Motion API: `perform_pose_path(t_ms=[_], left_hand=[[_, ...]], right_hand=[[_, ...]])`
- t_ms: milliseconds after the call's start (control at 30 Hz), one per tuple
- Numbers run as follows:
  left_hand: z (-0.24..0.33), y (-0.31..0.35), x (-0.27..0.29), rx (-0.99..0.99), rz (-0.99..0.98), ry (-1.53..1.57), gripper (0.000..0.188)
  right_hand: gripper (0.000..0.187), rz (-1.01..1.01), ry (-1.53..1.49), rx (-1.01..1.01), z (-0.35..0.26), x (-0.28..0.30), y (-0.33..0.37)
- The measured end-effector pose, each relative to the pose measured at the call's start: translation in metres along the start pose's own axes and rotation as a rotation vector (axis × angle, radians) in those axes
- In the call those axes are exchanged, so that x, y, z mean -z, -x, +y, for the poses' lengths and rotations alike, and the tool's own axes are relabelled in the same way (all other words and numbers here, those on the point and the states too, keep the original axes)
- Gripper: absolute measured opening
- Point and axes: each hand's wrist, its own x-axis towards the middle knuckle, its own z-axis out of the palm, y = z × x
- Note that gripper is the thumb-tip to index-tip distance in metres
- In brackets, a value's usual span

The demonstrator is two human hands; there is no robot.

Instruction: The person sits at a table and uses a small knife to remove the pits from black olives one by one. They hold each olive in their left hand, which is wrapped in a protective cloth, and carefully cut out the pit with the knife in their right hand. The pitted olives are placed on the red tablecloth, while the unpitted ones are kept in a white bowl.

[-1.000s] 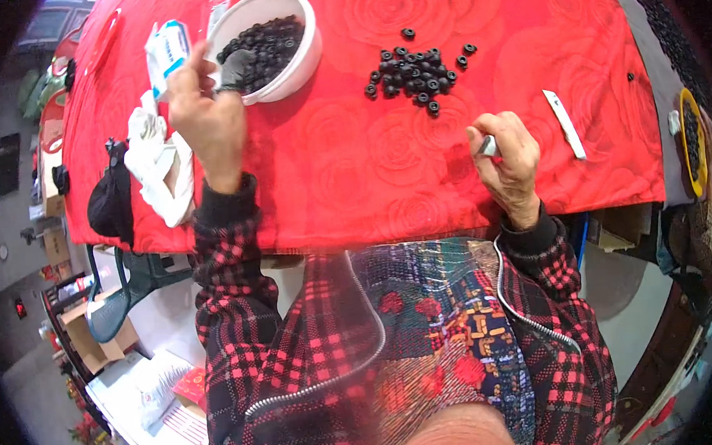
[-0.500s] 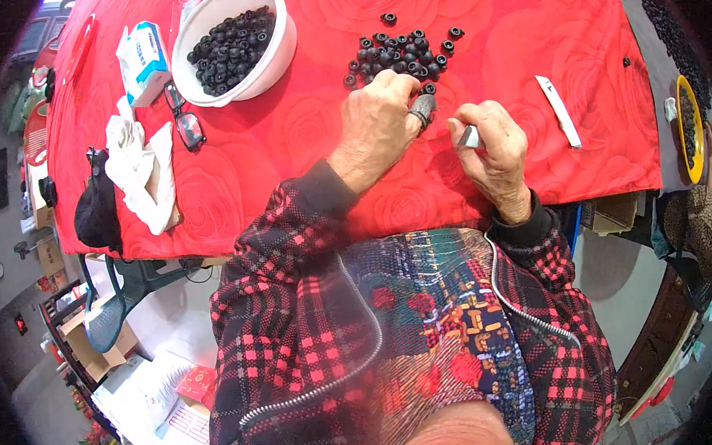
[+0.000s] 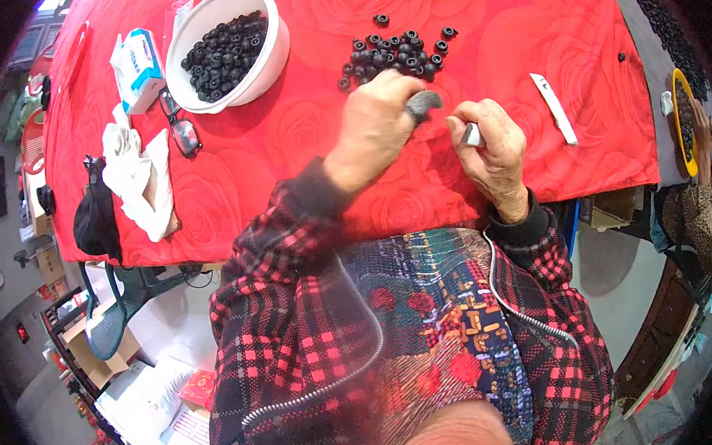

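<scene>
Lying in a heap: small black caps point(image 3: 390, 51) on the red, rose-patterned bench point(image 3: 293, 132), a few of them loose at the far and right sides.
Cap looks: dark, rounded and stubby, with a slight shine; several show a ringed end.
Bowl: white bowl point(image 3: 272, 71), to the left of the heap, with many more such caps inside it.
Left grip point(image 3: 371, 128): at the near edge of the heap, blurred, fingers curled; a grey cover point(image 3: 424, 104) shows at the fingertips. Whether it holds or touches a cap, I cannot tell.
Right grip point(image 3: 490, 141): closed around a small pale tool point(image 3: 471, 136), on the near right of the heap and apart from it, near the left grip.
Right side: a slim white strip point(image 3: 555, 110) lies beyond the right grip.
Left side: glasses point(image 3: 186, 137) lie beside a white cloth point(image 3: 145, 178), near a white-and-blue box point(image 3: 136, 73).
</scene>
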Motion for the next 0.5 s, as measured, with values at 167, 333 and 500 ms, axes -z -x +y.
perform_pose_path(t_ms=[167, 333, 500], left_hand=[[0.025, 0.040, 0.029, 0.621, -0.098, 0.925, 0.029], [0.031, 0.062, 0.032, 0.660, -0.172, 1.158, 0.029], [0.042, 0.077, 0.040, 0.588, -0.208, 1.141, 0.026]], right_hand=[[0.023, -0.073, -0.272, -0.148, -0.019, 0.005, 0.001], [0.033, -0.200, -0.451, -0.051, -0.027, -0.001, -0.001], [0.033, -0.278, -0.527, -0.060, -0.041, 0.007, -0.005]])
